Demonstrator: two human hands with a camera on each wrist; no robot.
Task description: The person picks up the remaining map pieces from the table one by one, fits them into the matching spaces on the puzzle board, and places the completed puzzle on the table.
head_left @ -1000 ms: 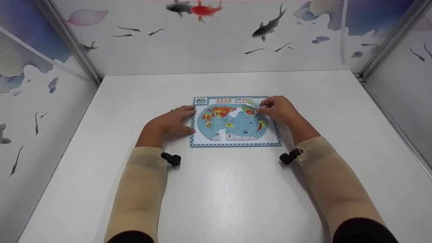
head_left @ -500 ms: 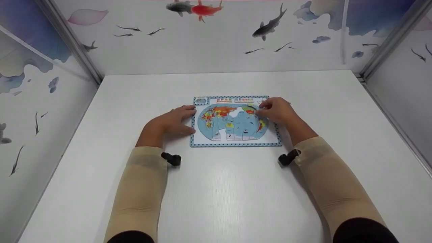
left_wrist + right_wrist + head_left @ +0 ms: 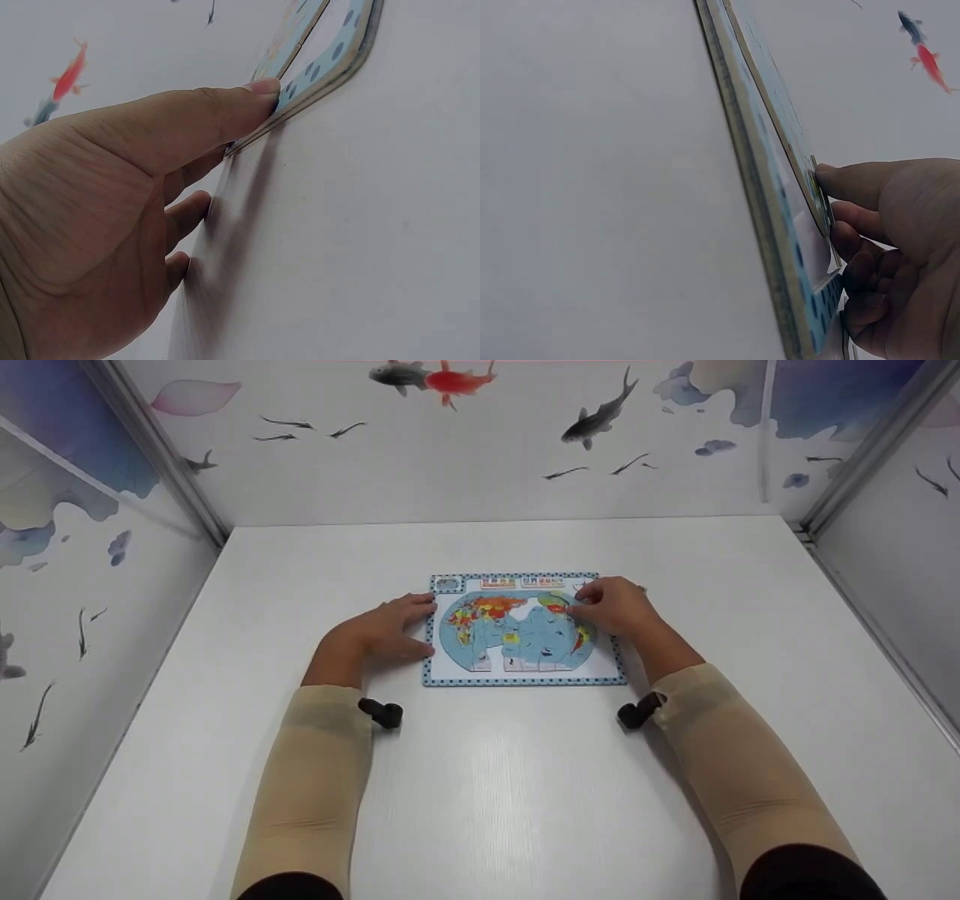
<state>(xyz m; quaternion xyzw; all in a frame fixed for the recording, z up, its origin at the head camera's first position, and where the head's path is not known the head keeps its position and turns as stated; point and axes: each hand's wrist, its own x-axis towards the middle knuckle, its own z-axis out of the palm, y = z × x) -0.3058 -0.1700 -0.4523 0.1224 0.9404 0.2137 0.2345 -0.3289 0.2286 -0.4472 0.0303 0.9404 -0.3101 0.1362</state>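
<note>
A world-map jigsaw puzzle (image 3: 540, 637) in a blue dotted frame lies flat on the white table. White gaps show at its upper middle and lower left. My left hand (image 3: 394, 630) rests at the frame's left edge, its thumb on the rim (image 3: 300, 90) in the left wrist view and its other fingers loosely extended. My right hand (image 3: 619, 604) is over the map's upper right part. There its thumb and fingers pinch a small thin puzzle piece (image 3: 822, 196), which stands a little proud of the board in the right wrist view. The fingers partly hide this piece.
White table surface (image 3: 487, 780) surrounds the puzzle. White panels with painted fish (image 3: 596, 416) stand behind and at both sides. Black wrist cameras (image 3: 381, 714) sit on both sleeves.
My right hand has shifted slightly left and toward me with the puzzle piece, which has come lower over the map's upper right. The left hand and the board have stayed still.
</note>
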